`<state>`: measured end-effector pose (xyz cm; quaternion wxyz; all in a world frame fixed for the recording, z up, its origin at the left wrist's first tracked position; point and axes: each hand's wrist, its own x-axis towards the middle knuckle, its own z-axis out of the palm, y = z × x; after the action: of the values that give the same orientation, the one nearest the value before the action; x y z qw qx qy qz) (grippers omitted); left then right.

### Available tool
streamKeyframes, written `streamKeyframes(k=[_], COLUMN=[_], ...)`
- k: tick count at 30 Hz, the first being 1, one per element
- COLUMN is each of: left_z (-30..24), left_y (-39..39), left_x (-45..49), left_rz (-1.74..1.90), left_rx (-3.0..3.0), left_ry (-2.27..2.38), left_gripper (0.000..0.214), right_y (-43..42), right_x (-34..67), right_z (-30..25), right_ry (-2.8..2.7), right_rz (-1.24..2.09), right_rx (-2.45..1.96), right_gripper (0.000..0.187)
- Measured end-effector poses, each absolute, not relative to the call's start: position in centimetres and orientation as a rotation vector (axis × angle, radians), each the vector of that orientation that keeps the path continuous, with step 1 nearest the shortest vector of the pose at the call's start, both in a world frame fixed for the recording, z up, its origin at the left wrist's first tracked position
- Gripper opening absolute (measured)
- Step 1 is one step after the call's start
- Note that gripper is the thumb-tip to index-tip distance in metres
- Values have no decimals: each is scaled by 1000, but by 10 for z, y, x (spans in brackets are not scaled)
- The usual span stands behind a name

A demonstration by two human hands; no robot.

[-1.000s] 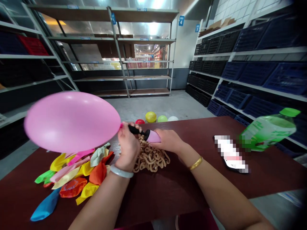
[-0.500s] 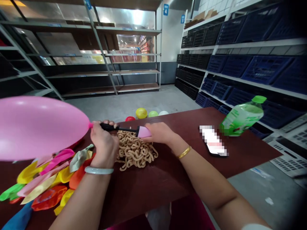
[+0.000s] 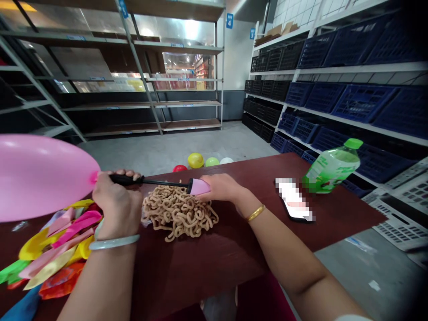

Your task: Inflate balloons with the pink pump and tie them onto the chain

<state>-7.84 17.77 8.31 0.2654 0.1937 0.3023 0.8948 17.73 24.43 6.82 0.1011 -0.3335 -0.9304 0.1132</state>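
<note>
Across the dark red table (image 3: 214, 267), at far left: inflated pink balloon (image 3: 40, 176), further left than half a second ago and cut off by the frame edge, so full size hard to judge. Beneath it, a heap of flat balloons (image 3: 56, 254), also partly out of frame. Beside that, a beige looped pile (image 3: 179, 214), material hard to make out.

Left hand (image 3: 115, 203): fingers curled tight round the black barrel of the hand pump (image 3: 127, 179), right at the balloon's neck; join of neck and nozzle hidden behind knuckles. Right hand (image 3: 219, 187): closed on the pink handle (image 3: 199, 187). Thin rod (image 3: 163, 182) drawn out far longer than a second ago, hands well apart; reads as the pump pulled to a long draw, mid-stroke.
</note>
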Motion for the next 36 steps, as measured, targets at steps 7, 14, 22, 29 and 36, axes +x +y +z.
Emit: streamKeyframes(k=[7, 14, 22, 29, 36], left_z=[81, 61, 69, 84, 69], left_y=[182, 185, 184, 183, 184], left_x=[-61, 5, -21, -85, -49], left_rz=[2517, 2319, 2307, 2470, 2479], left_rx=[436, 558, 631, 321, 356], left_ry=[796, 759, 793, 790, 693], left_gripper=[8, 13, 10, 15, 22], right_y=[249, 236, 240, 245, 243], right_x=[185, 167, 169, 180, 170], right_z=[67, 62, 68, 66, 51], right_ry=[-2758, -2748, -2738, -2747, -2747], right_rz=[272, 320, 441, 425, 486], right_rx=[-965, -963, -939, -1001, -978], right_gripper=[55, 60, 62, 48, 51])
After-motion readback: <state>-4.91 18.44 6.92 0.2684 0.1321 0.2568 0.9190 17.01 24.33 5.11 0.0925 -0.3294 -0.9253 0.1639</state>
